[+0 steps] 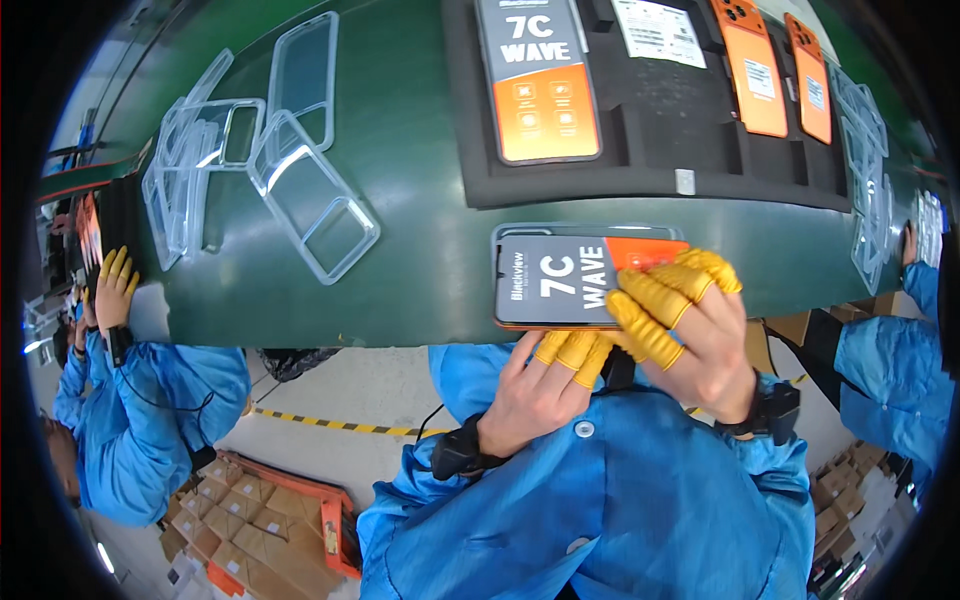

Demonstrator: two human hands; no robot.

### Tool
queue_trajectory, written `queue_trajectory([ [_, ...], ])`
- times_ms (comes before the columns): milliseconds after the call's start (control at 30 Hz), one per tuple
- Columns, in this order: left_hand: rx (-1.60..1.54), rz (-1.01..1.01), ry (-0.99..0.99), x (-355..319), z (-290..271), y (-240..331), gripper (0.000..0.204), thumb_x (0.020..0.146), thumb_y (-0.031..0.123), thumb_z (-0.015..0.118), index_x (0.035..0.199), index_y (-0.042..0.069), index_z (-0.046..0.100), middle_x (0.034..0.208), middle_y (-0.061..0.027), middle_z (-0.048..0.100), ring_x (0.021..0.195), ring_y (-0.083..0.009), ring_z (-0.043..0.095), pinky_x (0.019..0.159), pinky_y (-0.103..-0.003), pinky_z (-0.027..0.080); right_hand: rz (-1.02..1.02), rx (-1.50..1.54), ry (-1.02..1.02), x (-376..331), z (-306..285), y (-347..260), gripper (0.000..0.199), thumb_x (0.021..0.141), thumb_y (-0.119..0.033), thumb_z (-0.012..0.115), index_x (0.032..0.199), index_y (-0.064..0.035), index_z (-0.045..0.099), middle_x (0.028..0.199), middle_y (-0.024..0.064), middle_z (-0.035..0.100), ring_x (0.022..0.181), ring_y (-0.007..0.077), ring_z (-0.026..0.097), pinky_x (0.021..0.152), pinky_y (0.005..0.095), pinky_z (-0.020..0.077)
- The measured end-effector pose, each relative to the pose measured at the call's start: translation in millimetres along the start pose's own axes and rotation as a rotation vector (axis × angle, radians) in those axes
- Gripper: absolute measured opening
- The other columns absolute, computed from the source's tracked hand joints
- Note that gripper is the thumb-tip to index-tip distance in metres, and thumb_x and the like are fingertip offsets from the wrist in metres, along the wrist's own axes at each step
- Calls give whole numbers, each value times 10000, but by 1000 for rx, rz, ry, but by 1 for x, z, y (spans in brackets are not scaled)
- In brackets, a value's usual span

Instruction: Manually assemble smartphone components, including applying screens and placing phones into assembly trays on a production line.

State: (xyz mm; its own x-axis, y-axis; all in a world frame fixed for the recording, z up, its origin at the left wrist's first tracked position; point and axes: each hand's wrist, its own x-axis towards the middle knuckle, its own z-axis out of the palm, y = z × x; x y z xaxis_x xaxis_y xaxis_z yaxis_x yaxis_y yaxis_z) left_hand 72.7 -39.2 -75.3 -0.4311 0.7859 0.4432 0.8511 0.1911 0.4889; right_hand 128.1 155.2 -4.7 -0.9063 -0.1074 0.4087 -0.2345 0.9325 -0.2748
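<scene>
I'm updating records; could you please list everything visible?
Table: one, green, centre
Held phone: one, grey/orange, table's near edge
Clear case: one, transparent, held phone's far edge
Foam tray: one, black, far side
Tray phone: one, grey/orange, tray's left
Orange phones: two, orange, tray's right
Sheet: one, white, tray
Loose cases: several, transparent, table's both ends
Floor tape: one, yellow/black, floor
Cartons: many, brown, floor
Frame: one, orange, beside cartons
Coworkers: several, blue clothing, both sides
Wrist devices: two, black, wrists
Left grip: one, yellow finger covers, at held phone
Right grip: one, yellow finger covers, on held phone

Head cam, fisheye, facing dwn, nr table [420, 260]
</scene>
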Motion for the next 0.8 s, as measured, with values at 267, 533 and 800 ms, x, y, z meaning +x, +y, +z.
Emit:
queue_trajectory([
  [267, 24, 29, -49, -2, -1, -1, 203, 746, 66, 696, 942, 19, 708, 1004, -92, 667, 971, -283, 644, 869, -427, 509, 103, -59, 54, -15, 13, -17, 453, 625, -174, 633, 1031, -11, 754, 1102, 140, 697, 977, 293, 650, 965, 476, 483],
  [533, 22, -4, -55, -5, 0, -1, 238, 743, 71, 710, 973, 9, 715, 1029, -96, 672, 993, -281, 645, 876, -426, 511, 84, -6, 63, -21, 21, -10, 441, 648, -182, 634, 1045, -36, 758, 1131, 127, 694, 1041, 290, 642, 987, 473, 481],
  [800, 68, -18, -56, 0, -4, 3, 266, 750, 108, 724, 1011, 55, 733, 1110, -86, 669, 1070, -269, 622, 937, -442, 467, 159, -34, 81, -10, 19, -10, 443, 587, -152, 695, 1013, -58, 772, 1108, 100, 697, 1015, 294, 642, 898, 441, 484],
])
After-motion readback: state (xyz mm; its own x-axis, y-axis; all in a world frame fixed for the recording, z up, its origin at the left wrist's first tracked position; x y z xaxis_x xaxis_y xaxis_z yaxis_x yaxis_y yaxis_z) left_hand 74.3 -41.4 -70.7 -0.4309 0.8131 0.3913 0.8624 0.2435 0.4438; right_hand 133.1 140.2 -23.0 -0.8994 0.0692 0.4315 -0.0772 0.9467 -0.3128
